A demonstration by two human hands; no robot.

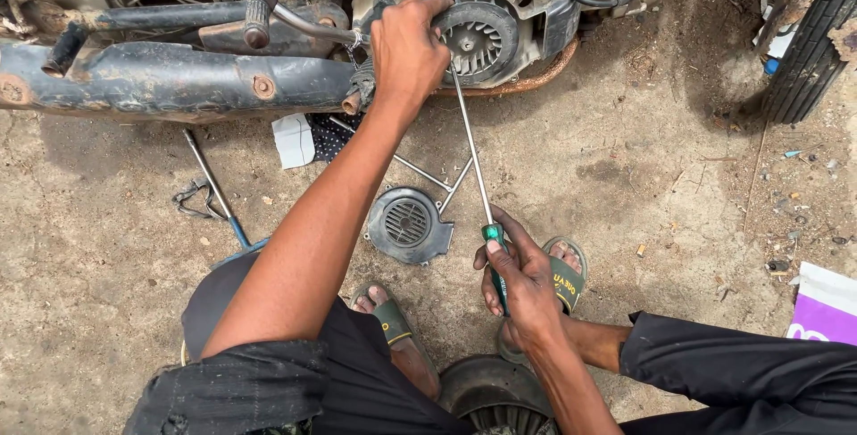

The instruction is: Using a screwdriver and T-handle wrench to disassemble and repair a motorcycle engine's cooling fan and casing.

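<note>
We see the left hand [409,49] pressed on the engine's round cooling fan [478,38], its fingers curled over the fan's left edge and gripping the housing there; the right hand [522,281], well below the fan, has its fingers closed around the green handle of a long screwdriver [473,163], whose shaft runs up so that its tip meets the fan's lower left edge; below and left of the fan, a grey vented fan cover [409,223] lies on the concrete ground [625,176]; left of the fan stretches the rusty exhaust pipe [178,82]; two thin rods [420,172] lie between fan and cover.
</note>
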